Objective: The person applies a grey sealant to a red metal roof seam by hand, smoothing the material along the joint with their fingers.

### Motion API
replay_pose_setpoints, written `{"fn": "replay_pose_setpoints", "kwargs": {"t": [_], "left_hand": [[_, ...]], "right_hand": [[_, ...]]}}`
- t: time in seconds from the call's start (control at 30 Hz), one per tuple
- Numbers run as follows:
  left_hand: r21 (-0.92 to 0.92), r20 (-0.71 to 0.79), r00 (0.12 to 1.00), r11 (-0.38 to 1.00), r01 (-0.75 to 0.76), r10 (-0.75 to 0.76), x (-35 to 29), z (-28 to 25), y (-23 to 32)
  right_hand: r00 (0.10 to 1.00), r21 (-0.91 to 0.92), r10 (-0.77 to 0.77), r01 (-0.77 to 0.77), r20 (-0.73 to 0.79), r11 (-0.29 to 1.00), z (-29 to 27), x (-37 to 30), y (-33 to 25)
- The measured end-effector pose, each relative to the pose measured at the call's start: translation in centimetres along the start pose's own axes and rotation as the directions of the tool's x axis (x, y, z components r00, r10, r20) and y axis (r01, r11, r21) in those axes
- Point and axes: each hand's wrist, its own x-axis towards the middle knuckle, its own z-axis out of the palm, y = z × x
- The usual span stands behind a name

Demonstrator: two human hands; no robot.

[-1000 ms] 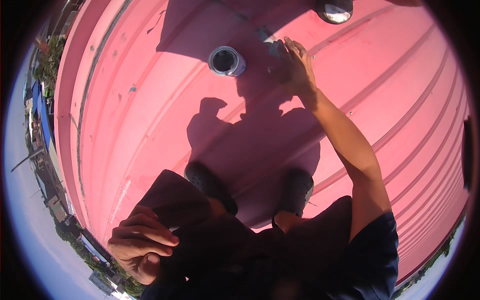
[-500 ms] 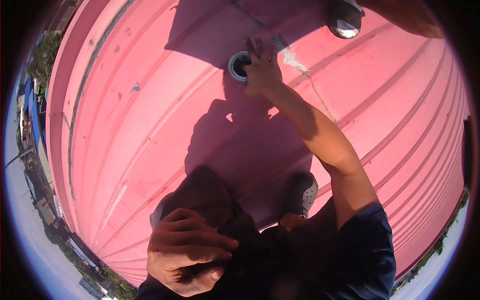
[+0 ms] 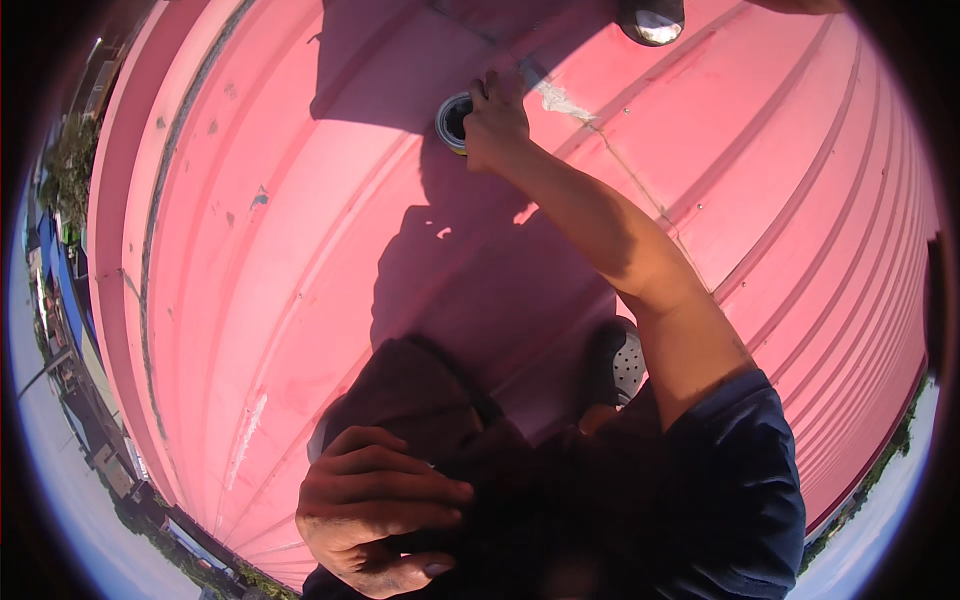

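Observation:
A round open can (image 3: 442,126) with a silvery rim, a dark inside and a bit of yellow on its side stands on the pink ribbed metal roof (image 3: 310,250). From its right side my right hand (image 3: 498,122) grips it, arm stretched far forward. What is inside the can is too dark to make out. Low in the view, my left hand (image 3: 378,512) hovers over or rests on my dark-clothed leg, I cannot tell which. Its fingers are loosely bent, the thumb stands apart, and nothing shows in it.
A whitish sealant-like smear (image 3: 560,100) lies on a roof seam right of the can. At the top is a dark shoe (image 3: 655,20), apparently another person's. My perforated shoe (image 3: 627,365) is below my right forearm. The roof's raised edge (image 3: 125,200) runs along the left.
My right hand's spread fingers have drawn in around the can's side. The can shows slightly more of its side. The whole view has shifted a little; my left hand keeps its pose.

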Motion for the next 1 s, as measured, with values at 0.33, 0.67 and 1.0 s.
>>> {"fn": "replay_pose_setpoints", "kwargs": {"t": [0.33,0.67,1.0], "left_hand": [[0.029,-0.046,0.998,0.998,-0.048,0.049,-1.6,0.8,0.8],[-0.032,-0.035,0.999,0.999,-0.026,0.025,-1.4,1.9,1.9],[0.024,0.036,0.998,0.998,0.057,-0.058,-0.7,2.4,2.4]], "right_hand": [[0.978,0.611,-0.177,0.074,0.11,0.788,-1.8,3.0,3.6],[0.947,0.905,-0.212,0.138,-0.239,-0.402,-5.0,-0.9,15.8],[0.969,0.539,0.236,-0.238,0.074,0.808,6.6,-8.7,17.6]]}}
